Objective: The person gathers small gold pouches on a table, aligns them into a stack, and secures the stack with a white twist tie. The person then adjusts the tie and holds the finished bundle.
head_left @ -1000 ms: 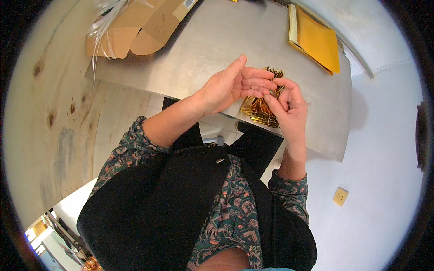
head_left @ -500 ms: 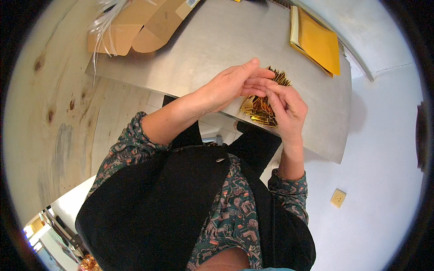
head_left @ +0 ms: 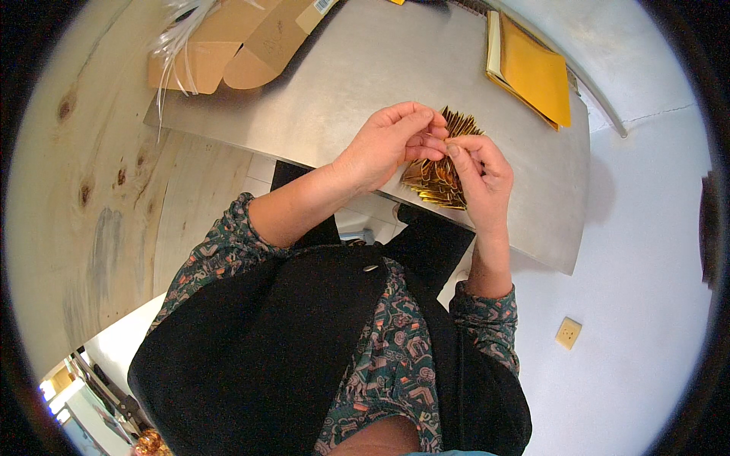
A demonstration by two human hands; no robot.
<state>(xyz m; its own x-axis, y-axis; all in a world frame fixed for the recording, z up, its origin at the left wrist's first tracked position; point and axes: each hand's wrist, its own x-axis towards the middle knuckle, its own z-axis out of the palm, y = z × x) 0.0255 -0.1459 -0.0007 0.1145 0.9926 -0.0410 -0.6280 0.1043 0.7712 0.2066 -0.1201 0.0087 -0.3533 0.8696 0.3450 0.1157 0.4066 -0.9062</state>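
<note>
A bunch of folded, shiny gold foil pieces [head_left: 435,185] lies fanned out on the grey metal tabletop, near its front edge. Above it my two hands meet. My left hand [head_left: 399,140] has curled fingers, with the thumb bent toward the index finger. Thumb and index finger of my right hand [head_left: 485,173] are pinched together beside the left fingertips. Whatever sits between the fingers is too small to make out. Part of the foil is hidden behind both hands.
An open cardboard box [head_left: 262,49] with clear plastic strips [head_left: 179,57] stands at the table's far left. Yellow folders or envelopes [head_left: 532,68] lie at the far right by the wall. A plywood panel [head_left: 99,205] is on the left. A wall socket [head_left: 568,333] is at right.
My left fingers, stretched out before, have curled in, and the thumb has bent down toward the index finger. My right hand has shifted slightly and still pinches. More of the foil's far end shows.
</note>
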